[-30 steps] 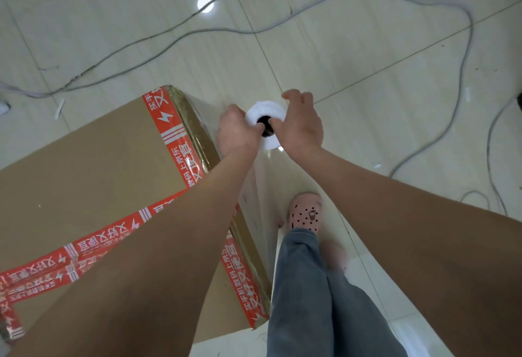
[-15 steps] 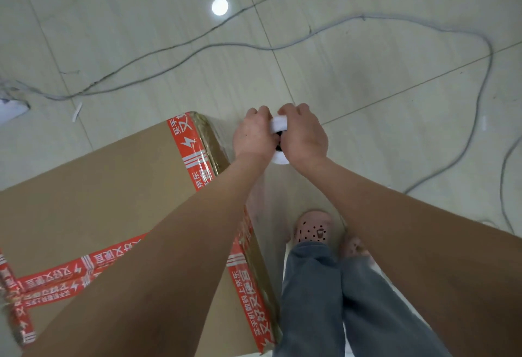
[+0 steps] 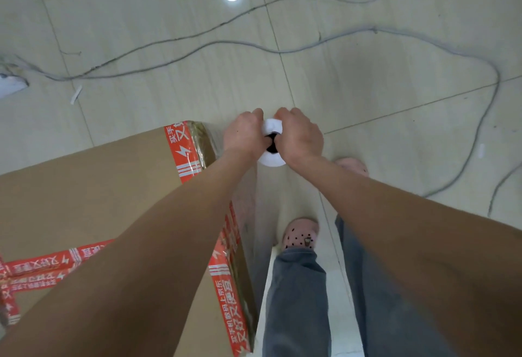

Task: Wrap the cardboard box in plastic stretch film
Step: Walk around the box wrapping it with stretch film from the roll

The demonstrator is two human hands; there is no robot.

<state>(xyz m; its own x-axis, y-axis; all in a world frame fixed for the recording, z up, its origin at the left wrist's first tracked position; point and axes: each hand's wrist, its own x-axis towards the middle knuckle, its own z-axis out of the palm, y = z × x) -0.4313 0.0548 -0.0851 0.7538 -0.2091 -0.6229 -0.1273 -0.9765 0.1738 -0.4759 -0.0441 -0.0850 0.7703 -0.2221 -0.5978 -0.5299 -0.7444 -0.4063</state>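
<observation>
The cardboard box [image 3: 93, 201] is big and brown, with red tape [image 3: 180, 153] and white writing along its edges. It stands on the floor [image 3: 141, 31] at the left of the view, and its top faces up at the camera. Its long side runs from the far corner back toward the person. The right side of the box looks shiny where clear film [image 3: 207, 141] covers it. Just beside the far right corner is the roll of stretch film [image 3: 271, 159]. It is white with a dark hole in the middle. The roll stands up and down, so only its round top end shows. The left hand [image 3: 244, 136] and the right hand [image 3: 299, 137] both grip the top of the roll, with fingers curled round it from 2 sides. The rest of the roll is hidden below the hands. The film that hangs under it is very hard to make out. The left arm [image 3: 169, 243] covers part of the box top, and the picture edge cuts off the box at the left and bottom. Gray cables [image 3: 310, 47] lie on the floor. Below are jeans [image 3: 296, 300] and a pink shoe [image 3: 300, 232].
</observation>
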